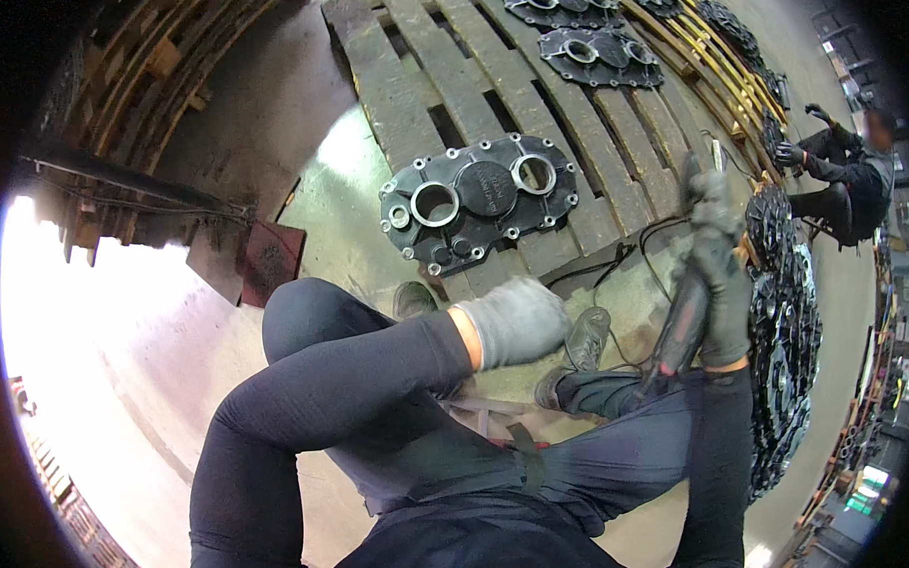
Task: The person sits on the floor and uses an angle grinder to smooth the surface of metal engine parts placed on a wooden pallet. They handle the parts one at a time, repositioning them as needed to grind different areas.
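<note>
On the near edge of the wooden pallet (pixel 527 76) lies a black cast-metal cover (pixel 486 193) with two bright machined round openings and bolt bosses around its rim. My left hand (pixel 521 322), in a grey glove, is curled with its back up, just below that cover and apart from it. What its fingers hold, if anything, is hidden. To the right, my gloved right hand (pixel 720 285) is wrapped round a black corded power grinder (pixel 684 321) with red parts. The grinder points up and away from me; its far end is blurred.
Two similar covers, one nearer (pixel 602 57) and one behind (pixel 560 2), lie farther up the pallet. A stack of dark castings (pixel 778 363) stands close on my right. Black cables (pixel 614 263) loop over the pallet's near edge. Another person (pixel 851 175) sits beyond the stack.
</note>
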`<act>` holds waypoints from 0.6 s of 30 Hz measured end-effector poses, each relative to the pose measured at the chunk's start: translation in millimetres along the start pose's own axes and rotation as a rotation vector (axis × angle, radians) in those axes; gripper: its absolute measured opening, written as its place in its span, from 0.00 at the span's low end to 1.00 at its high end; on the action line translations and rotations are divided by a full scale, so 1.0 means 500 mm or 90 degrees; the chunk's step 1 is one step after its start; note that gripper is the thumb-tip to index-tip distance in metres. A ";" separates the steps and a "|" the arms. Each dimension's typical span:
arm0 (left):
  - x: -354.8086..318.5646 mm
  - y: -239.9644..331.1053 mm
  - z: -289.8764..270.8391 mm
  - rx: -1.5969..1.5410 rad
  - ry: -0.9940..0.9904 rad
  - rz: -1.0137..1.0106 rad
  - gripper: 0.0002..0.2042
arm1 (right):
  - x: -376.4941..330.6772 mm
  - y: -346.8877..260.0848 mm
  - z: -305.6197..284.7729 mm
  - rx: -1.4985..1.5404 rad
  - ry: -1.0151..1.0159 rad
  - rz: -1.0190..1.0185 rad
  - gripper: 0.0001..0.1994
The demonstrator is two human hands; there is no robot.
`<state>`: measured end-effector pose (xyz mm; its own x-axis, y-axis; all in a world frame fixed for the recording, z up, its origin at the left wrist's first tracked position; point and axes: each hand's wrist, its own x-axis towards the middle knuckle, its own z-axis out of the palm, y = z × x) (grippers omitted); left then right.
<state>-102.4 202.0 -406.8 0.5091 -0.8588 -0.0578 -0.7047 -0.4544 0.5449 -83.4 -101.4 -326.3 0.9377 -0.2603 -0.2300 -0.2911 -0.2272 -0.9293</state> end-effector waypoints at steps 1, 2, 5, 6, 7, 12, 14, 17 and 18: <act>0.009 -0.019 0.026 0.019 -0.037 -0.043 0.11 | 0.009 -0.021 -0.025 0.070 0.014 0.008 0.27; 0.013 -0.043 0.047 0.037 -0.078 -0.090 0.14 | 0.019 -0.040 -0.043 0.143 0.024 0.021 0.27; -0.012 -0.134 0.118 0.084 -0.078 -0.153 0.13 | 0.044 -0.076 -0.075 0.287 0.026 0.024 0.28; -0.029 -0.182 0.157 0.098 -0.059 -0.176 0.13 | 0.048 -0.071 -0.067 0.329 0.036 0.013 0.28; -0.004 -0.186 0.143 0.053 0.021 -0.179 0.13 | 0.050 -0.072 -0.090 0.358 0.067 -0.007 0.28; 0.035 -0.281 0.221 0.232 0.205 -0.309 0.33 | 0.067 -0.024 -0.164 0.490 -0.007 0.008 0.31; 0.092 -0.300 0.251 0.233 0.232 -0.346 0.37 | 0.080 -0.002 -0.202 0.540 0.056 -0.026 0.30; 0.084 -0.282 0.222 0.306 0.082 -0.507 0.35 | 0.045 -0.032 -0.183 0.479 0.016 0.058 0.27; 0.080 -0.283 0.227 0.347 0.043 -0.544 0.35 | 0.045 -0.026 -0.179 0.512 0.005 0.106 0.27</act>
<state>-38.3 205.3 -581.0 0.9629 -0.1886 -0.1931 -0.2129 -0.9704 -0.1137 -75.5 -188.2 -293.6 0.8918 -0.2384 -0.3844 -0.1989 0.5565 -0.8067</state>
